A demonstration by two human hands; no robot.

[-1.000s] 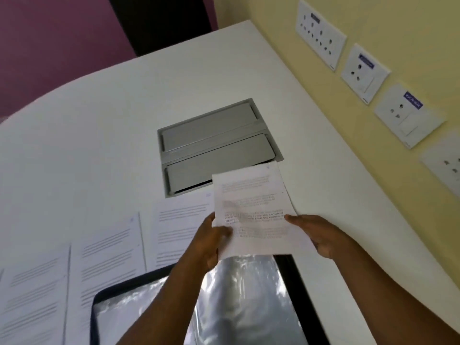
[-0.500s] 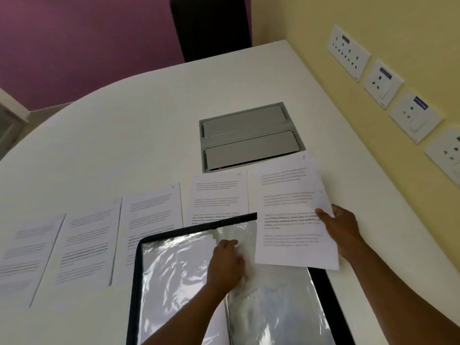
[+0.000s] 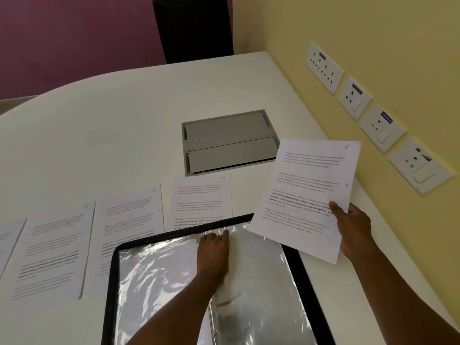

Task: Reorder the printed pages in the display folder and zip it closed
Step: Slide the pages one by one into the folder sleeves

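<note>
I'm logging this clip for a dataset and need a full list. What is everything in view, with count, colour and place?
held page: one, white, marked 6, lifted above the folder's right side
pages on table: at least four, white, in a row behind the folder
folder: one, black rim, shiny clear sleeves, open at near centre
table: one, white
cable box: one, grey, set in the table
sockets: four, white, on the yellow wall at right
chair: one, dark, behind the table
left hand: on a clear sleeve
right hand: pinches the held page
</note>
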